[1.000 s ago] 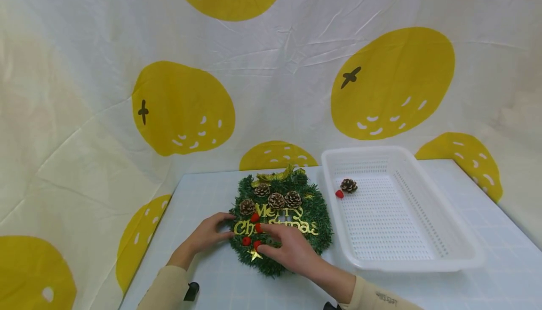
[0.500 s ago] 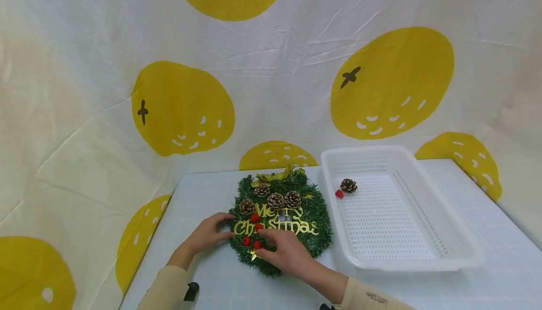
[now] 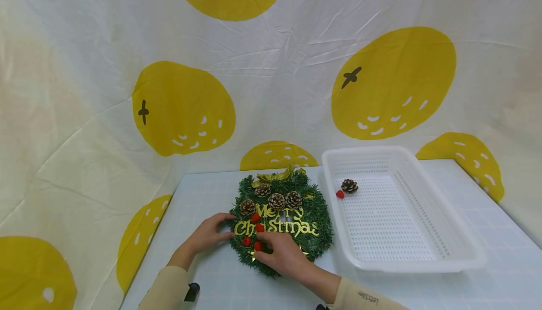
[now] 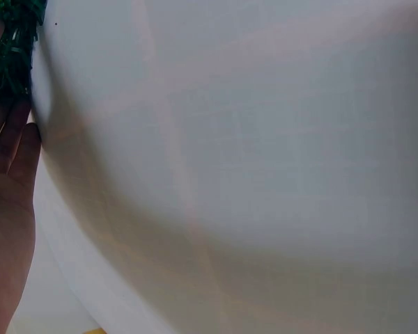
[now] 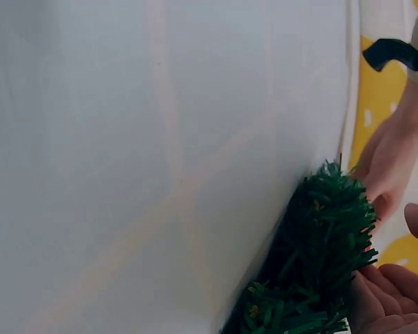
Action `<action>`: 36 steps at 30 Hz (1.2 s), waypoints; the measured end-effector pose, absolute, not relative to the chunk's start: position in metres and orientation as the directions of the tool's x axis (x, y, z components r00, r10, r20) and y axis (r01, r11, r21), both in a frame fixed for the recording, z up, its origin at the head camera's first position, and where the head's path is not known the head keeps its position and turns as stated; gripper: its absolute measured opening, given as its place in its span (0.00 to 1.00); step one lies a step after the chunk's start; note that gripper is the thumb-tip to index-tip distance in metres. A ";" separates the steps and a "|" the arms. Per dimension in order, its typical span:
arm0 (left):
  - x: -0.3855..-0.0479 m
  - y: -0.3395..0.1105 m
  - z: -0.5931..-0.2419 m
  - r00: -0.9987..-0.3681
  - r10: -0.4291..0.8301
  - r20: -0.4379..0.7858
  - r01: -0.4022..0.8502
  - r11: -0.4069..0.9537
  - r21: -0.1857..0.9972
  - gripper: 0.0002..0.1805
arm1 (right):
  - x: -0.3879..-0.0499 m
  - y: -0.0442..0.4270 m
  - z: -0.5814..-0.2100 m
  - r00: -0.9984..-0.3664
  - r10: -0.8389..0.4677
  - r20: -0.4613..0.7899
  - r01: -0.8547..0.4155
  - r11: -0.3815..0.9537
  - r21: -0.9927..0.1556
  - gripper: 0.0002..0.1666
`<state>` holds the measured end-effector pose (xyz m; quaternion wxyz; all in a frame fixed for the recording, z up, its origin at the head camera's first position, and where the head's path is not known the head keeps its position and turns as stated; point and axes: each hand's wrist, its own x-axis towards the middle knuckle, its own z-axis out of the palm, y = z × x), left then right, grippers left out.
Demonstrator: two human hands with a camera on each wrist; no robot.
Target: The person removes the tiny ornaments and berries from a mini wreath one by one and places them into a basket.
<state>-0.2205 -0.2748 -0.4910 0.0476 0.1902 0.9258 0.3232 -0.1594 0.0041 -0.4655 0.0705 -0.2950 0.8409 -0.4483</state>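
Note:
In the head view, a green tinsel wreath (image 3: 319, 225) lies flat with gold "Merry Christmas" lettering (image 3: 292, 226), several pine cones (image 3: 277, 201) and a gold bow (image 3: 275, 176). My left hand (image 3: 207, 233) holds its left rim; in the left wrist view, fingers (image 4: 14, 142) lie against the green edge. Over the lower part, my right hand (image 3: 284, 254) has thumb and forefinger spread either side of a red berry (image 3: 258, 246), apparently not gripping it. Close by lie more red berries (image 3: 247, 242) and a gold star (image 3: 253, 256). In the right wrist view, greenery (image 5: 317, 243) partly hides my fingers.
On the right stands a white perforated basket (image 3: 459, 234) holding one pine cone (image 3: 349, 186) and one red berry (image 3: 340, 194). A pale checked cloth covers the table (image 3: 203, 279). Behind it hangs a curtain (image 3: 279, 107) with yellow fruit prints.
My right hand has drawn slightly down, off the upper red berry, and more lettering and a second gold star show. My left hand and the wreath have stayed put.

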 end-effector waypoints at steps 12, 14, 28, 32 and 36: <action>-0.220 -0.273 -0.491 -0.925 0.379 0.029 0.316 0.723 0.614 0.28 | -0.160 0.001 -0.466 -0.821 -0.555 0.137 -0.431 0.444 -0.785 0.27; -0.220 -0.273 -0.491 -0.925 0.378 0.029 0.315 0.724 0.614 0.28 | -0.160 0.001 -0.466 -0.822 -0.555 0.132 -0.428 0.447 -0.786 0.27; -0.221 -0.273 -0.492 -0.927 0.375 0.032 0.318 0.736 0.598 0.28 | -0.163 -0.003 -0.467 -0.830 -0.543 0.130 -0.431 0.476 -0.767 0.25; -0.222 -0.274 -0.493 -0.928 0.372 0.029 0.313 0.734 0.602 0.28 | -0.164 -0.005 -0.468 -0.832 -0.539 0.132 -0.439 0.491 -0.752 0.24; -0.222 -0.275 -0.494 -0.927 0.375 0.029 0.317 0.738 0.596 0.28 | -0.165 -0.007 -0.470 -0.834 -0.534 0.142 -0.448 0.503 -0.739 0.22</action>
